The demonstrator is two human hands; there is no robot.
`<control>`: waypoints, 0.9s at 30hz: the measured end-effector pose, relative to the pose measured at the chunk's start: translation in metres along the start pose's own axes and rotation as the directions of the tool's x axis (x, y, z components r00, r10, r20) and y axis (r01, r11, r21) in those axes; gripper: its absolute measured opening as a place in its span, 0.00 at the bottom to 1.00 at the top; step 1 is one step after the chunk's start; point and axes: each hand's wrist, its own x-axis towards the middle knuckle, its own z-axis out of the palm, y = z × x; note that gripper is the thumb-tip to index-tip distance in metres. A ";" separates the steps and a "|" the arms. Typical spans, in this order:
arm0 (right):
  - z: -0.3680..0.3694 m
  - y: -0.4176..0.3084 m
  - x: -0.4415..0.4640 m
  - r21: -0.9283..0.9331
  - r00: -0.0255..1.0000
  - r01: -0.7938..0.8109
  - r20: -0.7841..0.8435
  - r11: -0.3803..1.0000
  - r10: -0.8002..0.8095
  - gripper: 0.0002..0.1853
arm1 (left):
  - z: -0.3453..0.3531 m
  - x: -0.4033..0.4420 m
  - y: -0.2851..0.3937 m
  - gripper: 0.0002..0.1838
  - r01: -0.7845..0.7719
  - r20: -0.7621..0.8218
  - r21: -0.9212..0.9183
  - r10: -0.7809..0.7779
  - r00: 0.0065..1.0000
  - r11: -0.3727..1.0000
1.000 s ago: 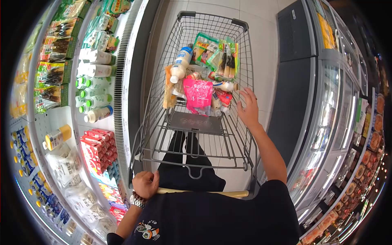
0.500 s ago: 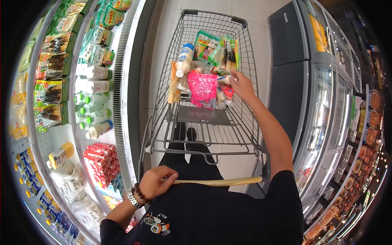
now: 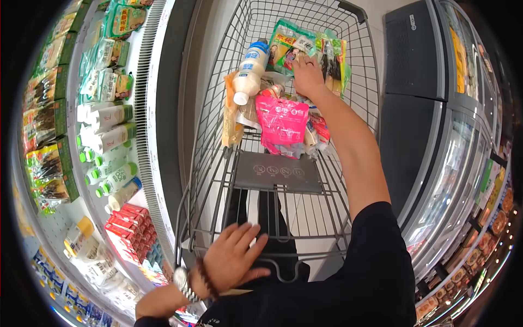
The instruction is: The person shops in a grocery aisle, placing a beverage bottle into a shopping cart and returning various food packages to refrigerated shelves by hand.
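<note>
My right hand [image 3: 308, 77] reaches into the metal shopping cart [image 3: 370, 71]. Its fingers are bent together over the lower edge of a green food packet [image 3: 286, 46], and what lies under the fingertips is hidden. A clear-fronted packet with dark contents [image 3: 332, 65] lies to its right. Nearer me are a pink bag [image 3: 281, 120] and a white bottle with a blue label [image 3: 250, 71]. A yellowish long packet [image 3: 231, 117] leans at the left. My left hand [image 3: 235, 259] hovers with fingers spread near the cart handle [image 3: 238, 291], holding nothing.
A refrigerated shelf [image 3: 150, 109] with bottles, red cartons [image 3: 131, 229] and food packets runs along the left. Dark-sided freezer cabinets [image 3: 414, 60] with glass doors stand close on the right. The cart's grey flap [image 3: 278, 173] is between the goods and me.
My right hand has moved from beside the pink bag up to the green packet. My left hand has lifted off the handle and spread its fingers. The view has moved closer to the cart.
</note>
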 end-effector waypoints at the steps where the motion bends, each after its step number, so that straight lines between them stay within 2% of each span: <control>1: 0.010 0.003 0.012 -0.114 0.999 -0.006 -0.040 0.993 0.001 0.25 | 0.000 -0.011 0.006 0.35 0.048 0.031 -0.022 -0.047 0.998 0.999; 4: 0.041 0.005 0.040 -0.246 0.998 -0.050 0.028 0.968 0.058 0.21 | 0.010 -0.035 0.007 0.29 0.146 -0.024 0.182 -0.144 0.989 0.972; 5: 0.047 0.004 0.050 -0.291 0.996 -0.053 0.051 0.955 0.071 0.20 | 0.012 -0.037 0.004 0.28 0.168 -0.033 0.188 -0.165 0.986 0.968; 6: 0.054 0.003 0.063 -0.308 0.990 0.018 0.135 0.951 0.025 0.19 | 0.018 -0.038 -0.001 0.27 0.191 -0.044 0.195 -0.186 0.982 0.962; 9: 0.044 0.007 0.092 -0.232 0.961 0.071 0.276 0.970 -0.004 0.17 | 0.023 -0.027 -0.013 0.26 0.222 -0.108 0.164 -0.207 0.972 0.961; 10: 0.046 0.012 0.098 -0.233 0.962 0.102 0.269 0.967 -0.037 0.14 | 0.019 -0.023 -0.016 0.26 0.220 -0.126 0.161 -0.201 0.971 0.962; 12: 0.049 0.029 0.100 -0.032 0.973 0.055 0.226 0.998 -0.047 0.13 | 0.011 -0.020 -0.013 0.27 0.200 -0.119 0.122 -0.186 0.975 0.972; 13: 0.046 0.040 0.103 0.062 0.980 0.034 0.192 0.997 -0.046 0.13 | -0.001 -0.014 -0.014 0.26 0.202 -0.080 0.031 -0.199 0.977 0.979; 14: 0.026 0.050 0.100 0.226 0.991 -0.102 0.106 0.969 0.079 0.13 | -0.017 -0.008 -0.015 0.25 0.203 -0.039 -0.062 -0.206 0.978 0.977; 15: 0.004 0.060 0.094 0.394 0.976 -0.212 0.039 0.894 0.214 0.14 | -0.033 -0.003 -0.017 0.24 0.206 0.000 -0.153 -0.209 0.978 0.966; 16: -0.015 0.067 0.092 0.559 0.937 -0.286 -0.007 0.778 0.350 0.15 | -0.050 0.005 -0.023 0.21 0.212 -0.065 -0.343 -0.248 0.967 0.915; 17: -0.025 0.072 0.087 0.669 0.912 -0.256 -0.073 0.698 0.403 0.16 | -0.062 0.002 -0.038 0.23 0.134 -0.056 -0.484 -0.183 0.981 0.865; 19: -0.049 0.080 0.074 0.846 0.831 -0.145 -0.177 0.513 0.528 0.18 | -0.078 0.031 -0.046 0.21 0.112 -0.261 -0.665 -0.370 0.892 0.738; 20: -0.087 0.069 0.057 0.856 0.835 -0.125 -0.182 0.502 0.519 0.17 | -0.077 0.051 -0.058 0.29 -0.003 -0.351 -0.745 -0.388 0.852 0.668; 21: -0.127 0.054 0.036 0.865 0.842 -0.105 -0.185 0.491 0.507 0.17 | -0.068 0.076 -0.066 0.44 -0.120 -0.371 -0.863 -0.453 0.811 0.491; 22: -0.159 0.038 0.017 0.894 0.847 -0.033 -0.211 0.446 0.487 0.14 | -0.070 0.102 -0.073 0.54 -0.144 -0.450 -0.778 -0.382 0.807 0.612; 23: -0.186 0.022 -0.001 0.919 0.853 0.035 -0.232 0.392 0.468 0.12 | -0.069 0.129 -0.079 0.55 -0.073 -0.551 -0.589 -0.335 0.764 0.805; 24: -0.213 0.009 -0.020 0.937 0.877 0.046 -0.203 0.346 0.435 0.10 | -0.067 0.150 -0.083 0.57 0.017 -0.638 -0.356 -0.257 0.726 0.934; 25: -0.233 -0.004 -0.038 0.953 0.900 0.051 -0.174 0.300 0.400 0.08 | -0.064 0.168 -0.085 0.58 -0.028 -0.689 -0.303 -0.198 0.697 0.953; 26: -0.242 -0.020 -0.057 0.994 0.918 0.041 -0.079 0.104 0.389 0.10 | -0.060 0.183 -0.087 0.59 -0.073 -0.736 -0.246 -0.138 0.663 0.966; 27: -0.244 -0.036 -0.072 0.995 0.935 0.020 0.017 -0.099 0.355 0.13 | -0.051 0.186 -0.089 0.58 -0.151 -0.746 -0.315 -0.146 0.650 0.937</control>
